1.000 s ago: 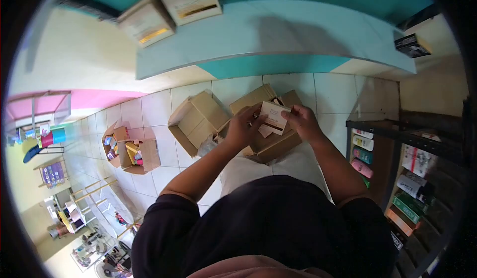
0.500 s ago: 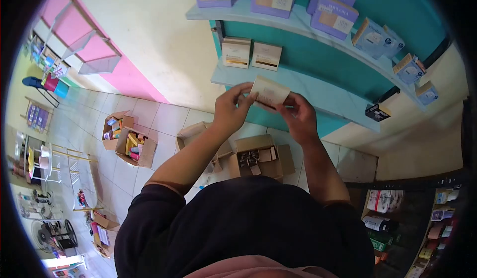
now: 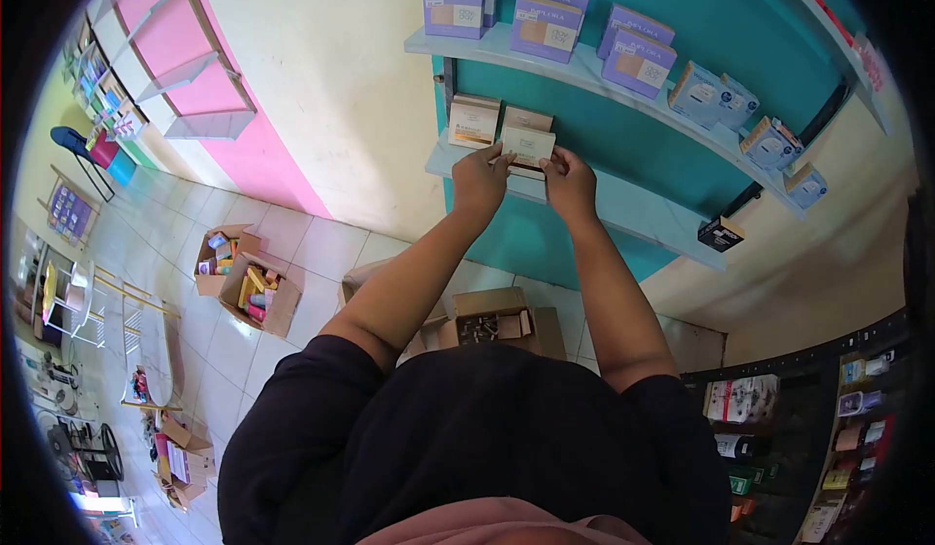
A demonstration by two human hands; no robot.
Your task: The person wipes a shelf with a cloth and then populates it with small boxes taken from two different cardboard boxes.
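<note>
Both hands hold one small cream box [image 3: 528,145] upright at the lower marbled shelf [image 3: 623,204]. My left hand [image 3: 479,187] grips its left edge, thumb at the front. On its right edge, my right hand [image 3: 572,185] pinches with thumb and fingers. Behind the held box stands a similar cream box [image 3: 527,117], partly covered by it. To the left, another cream box [image 3: 474,121] with a brown-gold band stands on the same shelf. Whether the held box touches the shelf is hard to make out.
Purple boxes [image 3: 547,25] and light-blue boxes [image 3: 697,95] line the shelf above. A small black box [image 3: 721,234] stands at the lower shelf's right end. On the tiled floor are open cartons [image 3: 490,301] below me and more filled cartons [image 3: 255,292] to the left.
The held cream box has moved from in front of the shelf to just before the cream boxes, and is now upright. Both hands reach further forward. The view has shifted.
</note>
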